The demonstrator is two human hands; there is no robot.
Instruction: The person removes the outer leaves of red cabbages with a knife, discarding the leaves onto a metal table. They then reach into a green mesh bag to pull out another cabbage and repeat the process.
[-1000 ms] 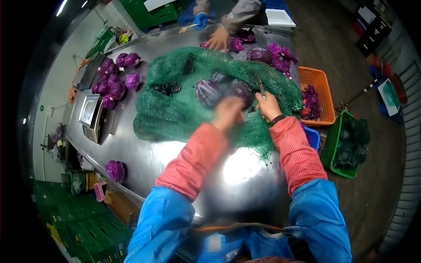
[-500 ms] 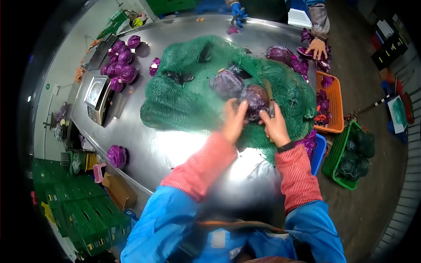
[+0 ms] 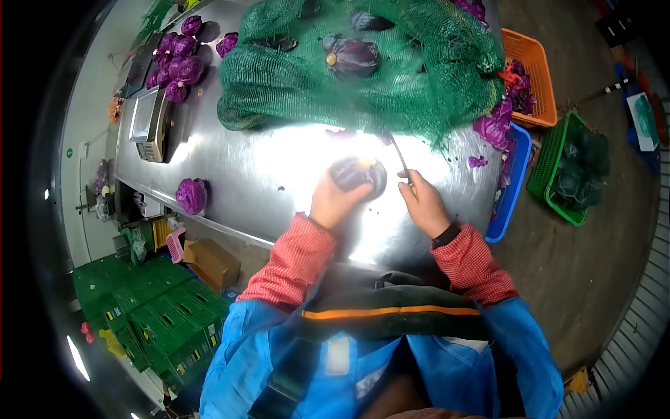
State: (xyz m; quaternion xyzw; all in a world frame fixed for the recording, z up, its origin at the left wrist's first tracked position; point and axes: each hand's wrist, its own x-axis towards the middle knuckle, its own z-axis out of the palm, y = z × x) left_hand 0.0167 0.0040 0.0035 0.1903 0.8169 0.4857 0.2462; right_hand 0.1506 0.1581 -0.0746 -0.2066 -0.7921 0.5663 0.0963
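My left hand [image 3: 335, 202] grips a purple cabbage head [image 3: 358, 172] that rests on the shiny steel table [image 3: 244, 181], stem end up. My right hand [image 3: 422, 202] holds a knife [image 3: 399, 152] just right of the cabbage, blade pointing away from me. A big green net sack [image 3: 363, 77] lies across the table beyond my hands, with another purple cabbage [image 3: 351, 56] on top of it.
A pile of purple cabbages [image 3: 178, 59] and a scale [image 3: 148, 115] sit at the left; one cabbage [image 3: 192, 195] lies near the table edge. An orange crate [image 3: 530, 73], blue bin [image 3: 515, 188] and green basket [image 3: 572, 171] stand right; green crates [image 3: 150, 318] below left.
I pulled one cabbage out of the net toward me onto the bare steel. Both hands came nearer with it and the view tilted down; the other person's hands left the view.
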